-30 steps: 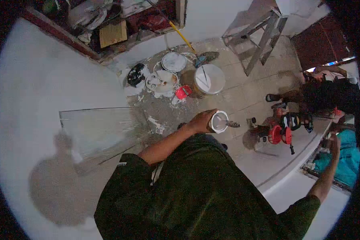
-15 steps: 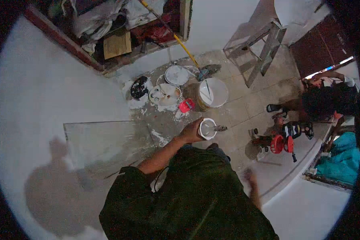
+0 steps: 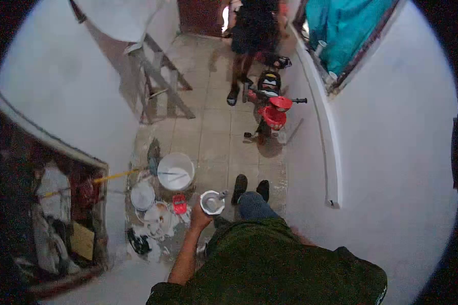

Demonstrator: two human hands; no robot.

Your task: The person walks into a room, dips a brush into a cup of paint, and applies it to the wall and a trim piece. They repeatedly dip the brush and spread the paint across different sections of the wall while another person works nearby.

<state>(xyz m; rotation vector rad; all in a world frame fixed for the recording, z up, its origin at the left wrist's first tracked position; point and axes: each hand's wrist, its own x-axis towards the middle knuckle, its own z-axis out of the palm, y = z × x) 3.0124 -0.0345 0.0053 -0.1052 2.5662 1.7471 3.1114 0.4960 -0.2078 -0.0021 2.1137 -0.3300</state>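
My left hand [image 3: 200,218] is wrapped round a white container [image 3: 212,203], held upright over the floor in front of my dark green shirt. A brush-like tool stands in it, its end poking out over the right rim. Only a blurred strip of skin from my right hand or arm [image 3: 303,238] shows beside the shirt; its fingers cannot be made out. Left of the container, on the floor, are a red tool or tray [image 3: 179,204], a large white bucket [image 3: 175,172] with a stick in it, and a round white lid [image 3: 142,195].
A wooden stand [image 3: 163,81] leans near the left wall. A person [image 3: 249,35] in dark clothes stands ahead beside a red and black ride-on toy [image 3: 275,114]. A yellow pole [image 3: 116,176] reaches from the cluttered opening. Teal cloth [image 3: 341,30] hangs in the right opening.
The view has swung round to the right, so the bucket and opening now lie at left. My left hand still holds the container. My right arm has dropped from outstretched to beside my body.
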